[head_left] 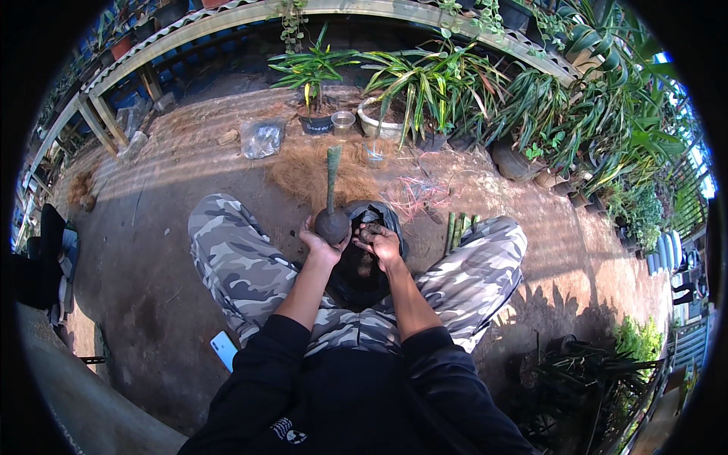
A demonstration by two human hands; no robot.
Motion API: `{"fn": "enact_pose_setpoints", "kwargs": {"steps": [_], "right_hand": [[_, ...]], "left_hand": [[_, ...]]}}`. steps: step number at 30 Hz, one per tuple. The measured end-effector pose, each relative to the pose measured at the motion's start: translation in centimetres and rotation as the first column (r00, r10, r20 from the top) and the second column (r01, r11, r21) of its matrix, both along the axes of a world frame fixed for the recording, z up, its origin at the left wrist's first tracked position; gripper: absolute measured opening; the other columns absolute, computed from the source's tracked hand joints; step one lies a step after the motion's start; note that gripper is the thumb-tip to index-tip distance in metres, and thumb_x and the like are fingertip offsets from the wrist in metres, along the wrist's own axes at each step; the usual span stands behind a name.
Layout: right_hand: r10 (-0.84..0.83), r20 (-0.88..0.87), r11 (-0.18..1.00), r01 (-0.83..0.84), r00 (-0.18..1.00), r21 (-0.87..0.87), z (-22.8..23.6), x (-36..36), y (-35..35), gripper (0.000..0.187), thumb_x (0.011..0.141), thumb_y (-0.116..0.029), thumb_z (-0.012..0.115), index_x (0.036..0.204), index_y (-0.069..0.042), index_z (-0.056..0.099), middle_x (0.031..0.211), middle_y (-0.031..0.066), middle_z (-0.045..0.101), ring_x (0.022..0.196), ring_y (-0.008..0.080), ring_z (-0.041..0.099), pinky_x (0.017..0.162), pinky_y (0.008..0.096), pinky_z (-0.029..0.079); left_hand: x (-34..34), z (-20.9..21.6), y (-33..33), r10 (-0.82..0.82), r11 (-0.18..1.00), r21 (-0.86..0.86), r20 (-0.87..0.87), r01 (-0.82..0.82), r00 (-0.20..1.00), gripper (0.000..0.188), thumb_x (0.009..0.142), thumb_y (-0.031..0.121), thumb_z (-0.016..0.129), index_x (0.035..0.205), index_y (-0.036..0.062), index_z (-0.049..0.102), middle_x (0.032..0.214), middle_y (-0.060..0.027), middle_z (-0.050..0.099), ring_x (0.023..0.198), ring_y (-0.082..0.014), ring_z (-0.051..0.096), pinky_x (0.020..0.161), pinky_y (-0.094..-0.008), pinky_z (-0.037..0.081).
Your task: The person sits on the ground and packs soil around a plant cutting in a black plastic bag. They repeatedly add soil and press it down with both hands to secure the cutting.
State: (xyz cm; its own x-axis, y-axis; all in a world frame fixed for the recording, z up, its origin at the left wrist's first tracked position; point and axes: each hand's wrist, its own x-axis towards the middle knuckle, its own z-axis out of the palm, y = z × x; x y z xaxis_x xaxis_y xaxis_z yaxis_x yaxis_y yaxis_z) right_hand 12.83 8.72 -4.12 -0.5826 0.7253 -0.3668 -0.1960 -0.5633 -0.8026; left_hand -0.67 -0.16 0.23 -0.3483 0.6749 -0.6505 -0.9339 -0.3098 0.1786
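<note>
Over a black plastic bag (346,283), the right hand (384,243) curls its fingers round a dark earthy lump (370,232), while mid-frame the left hand (322,245) has fingers cupping a round dark soil ball (331,224), probably dense and crumbly, best cradled underneath, its straight green stalk (333,176) carrying the long axis toward the frame's top.

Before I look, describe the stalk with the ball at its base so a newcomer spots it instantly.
Find the grey camouflage trousers, legs spread wide. Between them, the left hand cups a dark round ball, just left of the open black plastic bag. A single green stalk stands up from that ball, unlike the green stalks grouped by the right knee, which show no ball.
</note>
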Motion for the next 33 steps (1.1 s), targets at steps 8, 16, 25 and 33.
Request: {"fn": "enact_pose_setpoints", "kwargs": {"steps": [8,16,25,33], "right_hand": [[0.022,-0.064,1.0,-0.021,0.998,0.021,-0.6,0.0,0.1,0.016,0.088,0.003,0.062,0.103,0.004,0.061,0.101,0.0159,0.066,0.09,0.0268,0.068,0.084,0.0349,0.058],[0.058,0.025,0.997,-0.059,0.998,0.042,0.4,0.0,-0.1,0.012,0.089,0.0,0.062,0.099,0.006,0.063,0.097,0.0181,0.069,0.088,0.0285,0.07,0.08,0.037,0.059],[0.045,0.042,0.997,-0.047,0.998,0.068,0.5,0.1,-0.3,0.014,0.089,-0.002,0.062,0.1,0.006,0.064,0.097,0.0186,0.068,0.088,0.0279,0.069,0.078,0.0372,0.059],[0.043,-0.024,0.994,-0.045,0.999,-0.095,1.0,0.2,-0.1,0.022,0.09,-0.006,0.063,0.109,0.004,0.06,0.107,0.0143,0.066,0.092,0.0252,0.067,0.081,0.0399,0.058]], "left_hand": [[0.2,0.0,-0.1,0.006,1.0,0.031,-0.036,-0.005,0.999,0.063,0.083,0.058,0.043,0.124,0.0118,0.052,0.116,-0.0149,0.06,0.101,-0.0336,0.062,0.084,-0.0459,0.051],[0.2,0.1,-0.1,0.001,1.0,0.008,-0.056,-0.001,0.998,0.064,0.084,0.058,0.043,0.124,0.0103,0.052,0.115,-0.0153,0.06,0.1,-0.0336,0.062,0.084,-0.0462,0.051],[0.3,0.3,-0.3,-0.002,1.0,-0.01,-0.051,0.002,0.999,0.064,0.084,0.058,0.043,0.125,0.0102,0.051,0.115,-0.0159,0.06,0.101,-0.0341,0.061,0.084,-0.0469,0.052],[0.1,-0.5,-0.2,-0.013,1.0,0.019,-0.076,0.014,0.997,0.064,0.083,0.059,0.043,0.124,0.0104,0.052,0.114,-0.016,0.06,0.101,-0.0354,0.061,0.084,-0.0471,0.052]]}}
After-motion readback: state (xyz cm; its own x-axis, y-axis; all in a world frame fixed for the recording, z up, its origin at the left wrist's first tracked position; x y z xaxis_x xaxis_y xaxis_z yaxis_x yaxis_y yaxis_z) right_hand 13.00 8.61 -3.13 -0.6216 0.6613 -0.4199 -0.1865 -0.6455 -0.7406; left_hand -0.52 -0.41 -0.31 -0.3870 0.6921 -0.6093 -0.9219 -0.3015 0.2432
